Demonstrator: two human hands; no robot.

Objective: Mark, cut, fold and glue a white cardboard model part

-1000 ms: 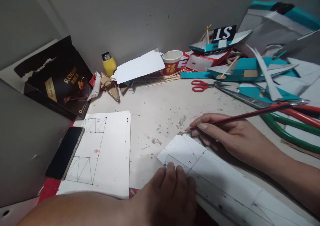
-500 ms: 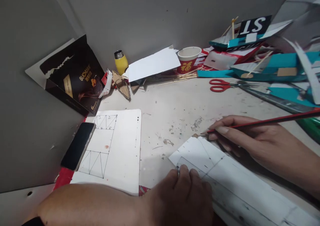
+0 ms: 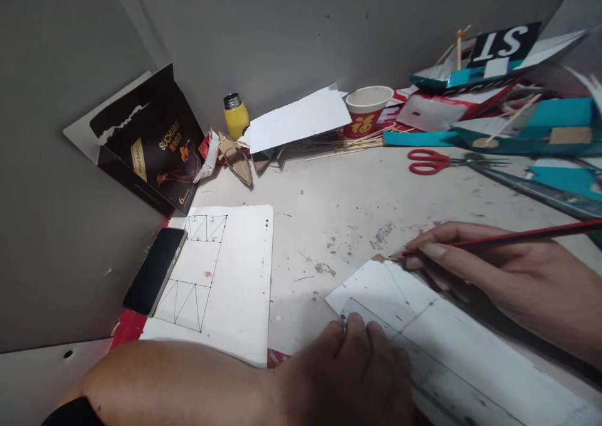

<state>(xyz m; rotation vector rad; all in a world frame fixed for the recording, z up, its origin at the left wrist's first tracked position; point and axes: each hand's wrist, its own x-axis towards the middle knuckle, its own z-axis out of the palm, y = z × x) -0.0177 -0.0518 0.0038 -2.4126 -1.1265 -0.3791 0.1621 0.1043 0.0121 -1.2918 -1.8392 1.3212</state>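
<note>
My right hand grips a red pencil whose tip rests at the far corner of a long white card strip marked with pencil lines. My left hand lies at the near left end of that strip, fingers bent and pressing down a clear ruler laid along it. The forearm crosses the bottom of the view.
A white sheet with drawn triangles lies to the left, a black phone at its edge. Against the wall: a dark box, yellow bottle, red paper cup. Red scissors, skewers and teal card models clutter the right.
The view has shifted left and slightly up, so everything slides right in the picture. Both hands keep their places on the strip, pencil tip still at its corner.
</note>
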